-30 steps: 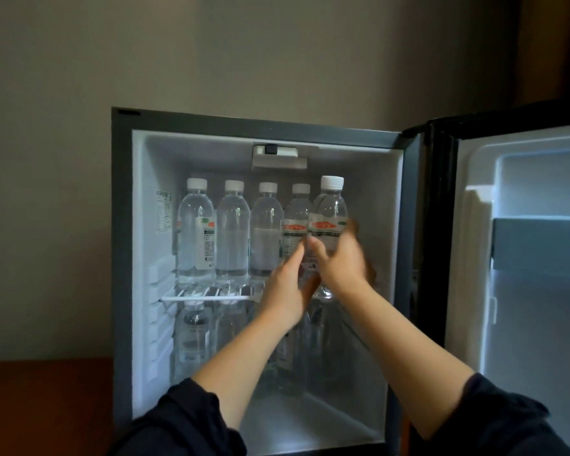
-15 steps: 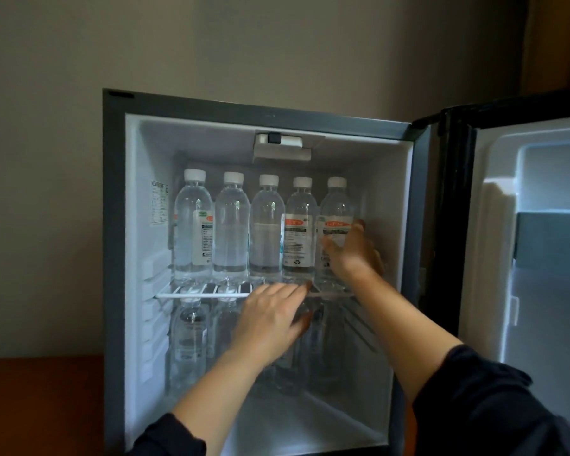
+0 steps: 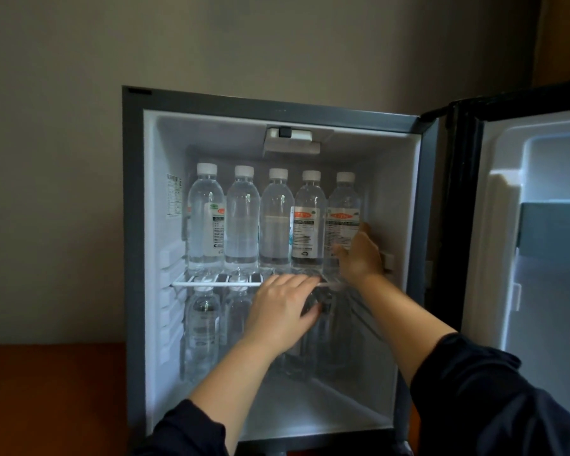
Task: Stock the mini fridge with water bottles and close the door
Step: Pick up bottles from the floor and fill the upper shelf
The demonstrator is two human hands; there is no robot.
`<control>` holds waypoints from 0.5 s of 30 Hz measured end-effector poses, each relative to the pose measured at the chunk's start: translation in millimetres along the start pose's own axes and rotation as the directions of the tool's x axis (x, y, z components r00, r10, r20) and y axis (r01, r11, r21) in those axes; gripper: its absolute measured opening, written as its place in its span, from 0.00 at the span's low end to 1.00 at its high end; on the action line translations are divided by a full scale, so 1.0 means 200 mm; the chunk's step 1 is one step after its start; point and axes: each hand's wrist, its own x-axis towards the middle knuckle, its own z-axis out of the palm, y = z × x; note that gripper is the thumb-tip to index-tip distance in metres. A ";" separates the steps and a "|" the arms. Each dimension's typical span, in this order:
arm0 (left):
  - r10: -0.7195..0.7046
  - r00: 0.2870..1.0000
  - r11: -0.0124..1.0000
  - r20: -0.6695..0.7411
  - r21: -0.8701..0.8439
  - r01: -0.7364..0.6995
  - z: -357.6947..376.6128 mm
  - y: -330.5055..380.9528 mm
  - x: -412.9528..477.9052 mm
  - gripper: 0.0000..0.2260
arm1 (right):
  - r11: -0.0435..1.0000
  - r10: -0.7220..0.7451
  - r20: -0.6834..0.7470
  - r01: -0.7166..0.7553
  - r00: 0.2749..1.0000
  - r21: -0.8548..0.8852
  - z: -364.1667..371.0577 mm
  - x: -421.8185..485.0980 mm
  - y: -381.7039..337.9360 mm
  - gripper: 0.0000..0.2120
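The mini fridge (image 3: 134, 225) stands open, its door (image 3: 540, 225) swung out to the right. Several clear water bottles with white caps stand in a row on the upper wire shelf (image 3: 211, 284). The rightmost bottle (image 3: 344, 205) stands at the end of the row. My right hand (image 3: 361, 255) is curled around its lower right side, thumb across the front. My left hand (image 3: 282, 307) lies flat with fingers spread at the shelf's front edge, holding nothing. More bottles (image 3: 204, 317) stand below the shelf, partly hidden behind my left arm.
A white light housing (image 3: 292, 141) hangs from the fridge ceiling. The door's inner side has a shelf bin (image 3: 553, 232). A reddish-brown surface (image 3: 46, 390) lies left of the fridge, against a plain wall.
The bottle held up in both hands now stands at the right end of the top row. My left hand has dropped from it to the shelf edge.
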 end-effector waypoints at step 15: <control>-0.194 0.894 0.939 0.403 -0.188 0.289 -0.39 -0.02 -0.24 0.17 | 0.972 -0.236 0.126 0.234 0.964 0.025 -0.01 -0.43 -0.02 0.08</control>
